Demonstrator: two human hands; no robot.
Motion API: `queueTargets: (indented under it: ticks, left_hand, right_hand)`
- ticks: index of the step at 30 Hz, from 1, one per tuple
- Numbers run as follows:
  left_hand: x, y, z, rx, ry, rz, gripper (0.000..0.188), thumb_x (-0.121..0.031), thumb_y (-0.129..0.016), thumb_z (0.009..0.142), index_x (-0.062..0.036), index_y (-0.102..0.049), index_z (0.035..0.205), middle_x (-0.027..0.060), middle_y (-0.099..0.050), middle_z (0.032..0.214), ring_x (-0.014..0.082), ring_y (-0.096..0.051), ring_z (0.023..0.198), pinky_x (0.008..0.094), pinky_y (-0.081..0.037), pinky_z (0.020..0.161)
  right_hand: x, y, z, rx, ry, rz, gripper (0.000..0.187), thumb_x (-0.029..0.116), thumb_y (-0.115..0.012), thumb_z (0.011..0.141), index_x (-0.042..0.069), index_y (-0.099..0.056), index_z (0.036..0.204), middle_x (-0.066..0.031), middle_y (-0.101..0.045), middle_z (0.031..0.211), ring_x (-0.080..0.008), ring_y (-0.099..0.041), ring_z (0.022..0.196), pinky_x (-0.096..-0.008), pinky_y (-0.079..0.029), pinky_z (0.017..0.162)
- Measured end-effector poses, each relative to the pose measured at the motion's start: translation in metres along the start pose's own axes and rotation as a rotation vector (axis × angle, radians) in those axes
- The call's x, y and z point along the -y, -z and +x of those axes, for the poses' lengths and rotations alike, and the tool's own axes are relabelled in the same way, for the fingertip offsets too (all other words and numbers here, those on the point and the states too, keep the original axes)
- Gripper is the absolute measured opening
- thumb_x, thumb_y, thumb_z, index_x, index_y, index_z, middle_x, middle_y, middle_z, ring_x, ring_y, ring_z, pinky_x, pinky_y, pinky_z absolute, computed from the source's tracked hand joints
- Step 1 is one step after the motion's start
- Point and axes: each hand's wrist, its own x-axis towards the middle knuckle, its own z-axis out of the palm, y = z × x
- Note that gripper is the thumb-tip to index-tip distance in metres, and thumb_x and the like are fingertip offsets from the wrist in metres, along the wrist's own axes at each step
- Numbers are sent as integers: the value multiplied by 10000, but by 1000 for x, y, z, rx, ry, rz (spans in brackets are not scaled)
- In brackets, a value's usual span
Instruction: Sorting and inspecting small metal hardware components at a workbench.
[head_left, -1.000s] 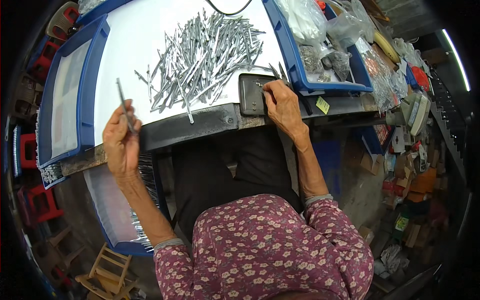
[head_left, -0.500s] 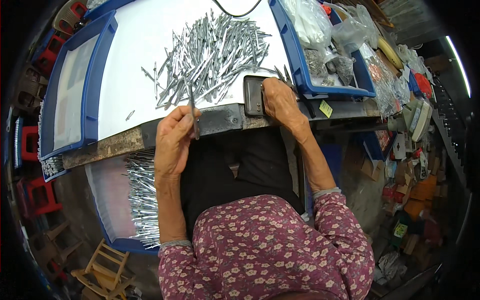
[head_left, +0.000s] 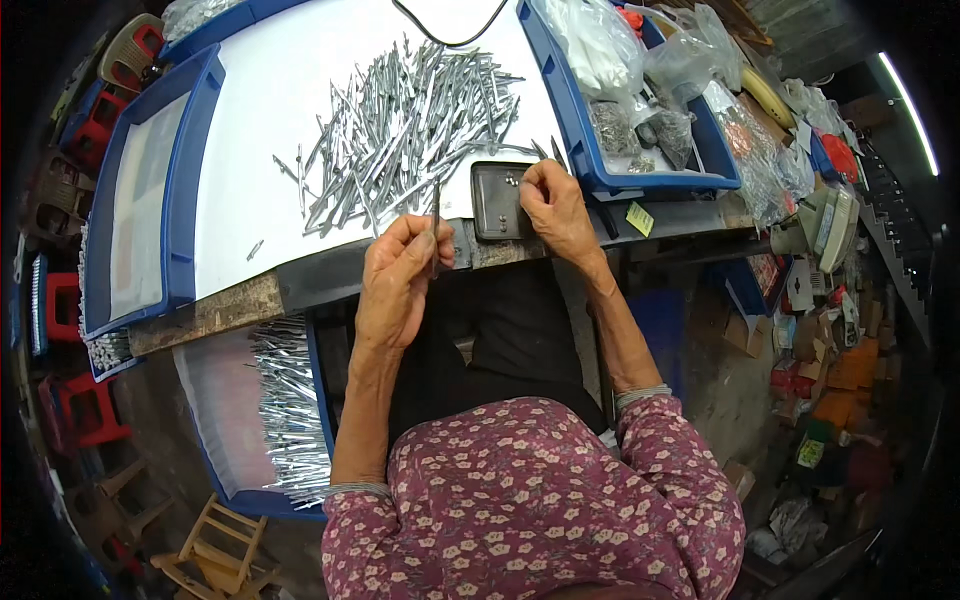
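Note:
My left hand (head_left: 398,280) is closed at the table's front edge, pinching a slender dark metal piece (head_left: 435,205) upright between thumb and fingers. My right hand (head_left: 562,218) has thumb and fingertips pressed together at the right side of a small dark tray (head_left: 492,215). Whatever those fingertips hold, if anything, is too small to make out. A few tiny shiny parts lie inside the tray. Beyond both hands spreads a heap of slender silvery metal pieces (head_left: 410,130) on the white tabletop (head_left: 250,150). Pointed dark tool tips (head_left: 555,150) show just past my right hand.
A blue tray (head_left: 180,180) stands on the left. At right, a blue bin (head_left: 660,182) holds plastic bags and small parts. Below the table's left side, another blue tray (head_left: 265,497) holds many metal pieces. A black cable (head_left: 450,44) curves across the far edge.
My left hand has moved right, toward the small tray, with the metal piece. My right hand has lifted from inside the tray to its right edge, fingertips pinched.

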Motion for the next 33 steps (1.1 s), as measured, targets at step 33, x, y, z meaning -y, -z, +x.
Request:
queueTargets:
  ticks: [33]
  left_hand:
    - [31,-24,25,-14,239,-127,155,-147,-474,892,4,-463,928,59,-519,649,34,-340,433,145,-253,361]
  right_hand:
    - [34,-8,-16,96,-288,838,111,35,-576,784,-19,-565,880,-8,-556,734,-47,-497,640,-171,-407,583]
